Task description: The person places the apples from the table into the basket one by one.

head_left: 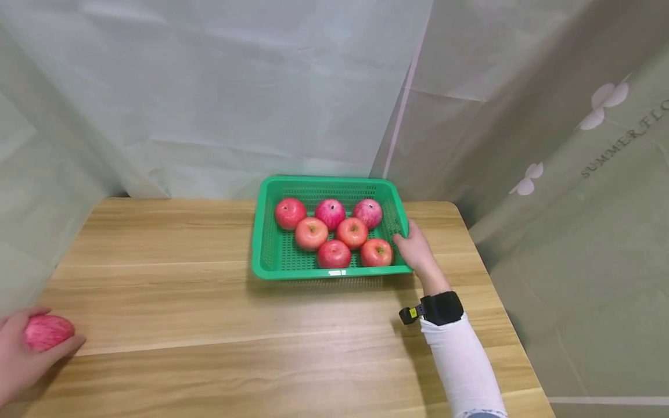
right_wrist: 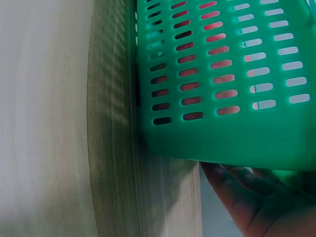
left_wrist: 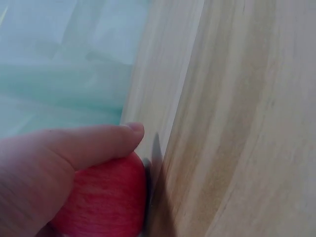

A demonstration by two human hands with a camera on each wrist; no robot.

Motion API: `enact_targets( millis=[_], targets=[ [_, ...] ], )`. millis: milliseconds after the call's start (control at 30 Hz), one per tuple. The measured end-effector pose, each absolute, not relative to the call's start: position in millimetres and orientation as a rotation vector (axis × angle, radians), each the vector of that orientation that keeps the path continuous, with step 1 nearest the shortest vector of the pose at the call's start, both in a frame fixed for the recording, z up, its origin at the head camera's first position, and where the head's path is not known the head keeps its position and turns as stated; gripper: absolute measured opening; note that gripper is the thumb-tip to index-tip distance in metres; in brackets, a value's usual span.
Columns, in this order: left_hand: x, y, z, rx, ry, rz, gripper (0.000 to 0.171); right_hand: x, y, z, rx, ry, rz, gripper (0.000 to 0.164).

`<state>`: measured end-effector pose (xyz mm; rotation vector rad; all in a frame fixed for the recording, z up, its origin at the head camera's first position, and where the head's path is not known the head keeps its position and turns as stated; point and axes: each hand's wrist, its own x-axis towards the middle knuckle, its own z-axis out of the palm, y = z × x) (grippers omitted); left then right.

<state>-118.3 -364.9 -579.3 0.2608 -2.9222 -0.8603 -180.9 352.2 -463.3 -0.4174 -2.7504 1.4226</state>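
Note:
At the left edge of the head view, my left hand (head_left: pixel 23 354) grips a red apple (head_left: pixel 49 332) low over the wooden table. The left wrist view shows the thumb (left_wrist: pixel 106 143) lying along the side of that apple (left_wrist: pixel 106 197). Far off to the right, my right hand (head_left: pixel 416 249) grips the right rim of a green plastic basket (head_left: pixel 258 244), thumb inside the rim. In the right wrist view, the fingers (right_wrist: pixel 237 187) reach round the basket's end, partly hidden by its slotted wall (right_wrist: pixel 222 140). Several red apples (head_left: pixel 334 254) sit inside the basket.
The basket stands near the back of the wooden table (head_left: pixel 209 331), close to a grey fabric curtain (head_left: pixel 219 93). More curtain (head_left: pixel 585 278) with printed flowers and lettering hangs on the right. A black strap with a small camera (head_left: pixel 441 307) circles my right wrist.

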Motion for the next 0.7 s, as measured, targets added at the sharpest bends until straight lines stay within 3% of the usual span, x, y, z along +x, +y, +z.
enact_targets(
  millis=[333, 700],
  targets=[
    [-120, -375, -593, 0.326, -2.958, -0.887, 0.103, -182, 352, -459, -0.407, -2.764, 1.406, 0.055],
    [-133, -345, -544, 0.086, -2.829, -0.880, 0.091, -182, 352, -461, -0.412, -2.757, 1.416, 0.056]
  ],
)
